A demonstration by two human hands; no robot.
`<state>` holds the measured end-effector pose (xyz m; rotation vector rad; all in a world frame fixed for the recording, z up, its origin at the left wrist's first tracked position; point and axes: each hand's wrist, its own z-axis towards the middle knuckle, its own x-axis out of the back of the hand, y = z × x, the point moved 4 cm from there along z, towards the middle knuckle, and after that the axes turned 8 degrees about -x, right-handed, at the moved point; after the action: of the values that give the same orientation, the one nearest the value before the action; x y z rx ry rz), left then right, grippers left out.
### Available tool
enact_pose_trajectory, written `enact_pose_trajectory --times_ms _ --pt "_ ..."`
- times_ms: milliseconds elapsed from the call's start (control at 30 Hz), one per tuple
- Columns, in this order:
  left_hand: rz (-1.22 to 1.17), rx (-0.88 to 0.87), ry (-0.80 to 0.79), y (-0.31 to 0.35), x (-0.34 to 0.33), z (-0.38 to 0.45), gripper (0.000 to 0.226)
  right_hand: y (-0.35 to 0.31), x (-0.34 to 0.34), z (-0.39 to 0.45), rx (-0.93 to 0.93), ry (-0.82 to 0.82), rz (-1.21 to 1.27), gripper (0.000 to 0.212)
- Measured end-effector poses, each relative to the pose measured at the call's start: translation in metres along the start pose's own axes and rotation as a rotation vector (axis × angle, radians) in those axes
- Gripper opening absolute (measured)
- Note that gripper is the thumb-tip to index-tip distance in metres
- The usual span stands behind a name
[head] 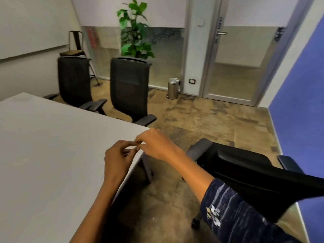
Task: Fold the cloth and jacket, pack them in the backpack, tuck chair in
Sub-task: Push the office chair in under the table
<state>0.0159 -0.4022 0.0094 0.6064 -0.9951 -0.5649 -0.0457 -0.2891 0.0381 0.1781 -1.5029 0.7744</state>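
Table (52,155) fills our left, white and broad, and the chair (245,174) stands pulled out to our right, turned away from the edge. Cloth, jacket and backpack are nowhere in view, so we judge the tucking-in is what remains. Our left hand (119,158) and right hand (157,146) meet over the table corner, fingers curled and fingertips touching; whether they pinch something tiny we cannot tell. To do it well, we should free both hands, take the chair's back, square it to the table and roll it straight in.
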Motion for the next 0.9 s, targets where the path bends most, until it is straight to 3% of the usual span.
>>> enact_pose_trajectory --times_ms 167,400,633,733,900 --pt "-0.067 -0.189 -0.201 0.076 -0.087 0.012 0.021 0.096 0.047 -0.049 -0.155 -0.019 -0.03 0.022" --pt "0.047 -0.688 -0.676 0.19 -0.235 -0.015 0.073 0.237 0.078 -0.158 -0.433 0.028 -0.037 0.058" --pt "0.34 -0.702 -1.018 0.214 -0.341 -0.05 0.107 0.328 0.064 -0.252 -0.648 -0.116 -0.022 0.106" --pt "0.502 -0.719 -1.049 0.21 -0.357 -0.06 0.112 0.353 0.055 -0.281 -0.728 -0.178 -0.116 0.121" --pt "0.567 -0.721 -1.06 0.209 -0.363 -0.051 0.102 0.377 0.053 -0.299 -0.781 -0.27 -0.277 0.116"
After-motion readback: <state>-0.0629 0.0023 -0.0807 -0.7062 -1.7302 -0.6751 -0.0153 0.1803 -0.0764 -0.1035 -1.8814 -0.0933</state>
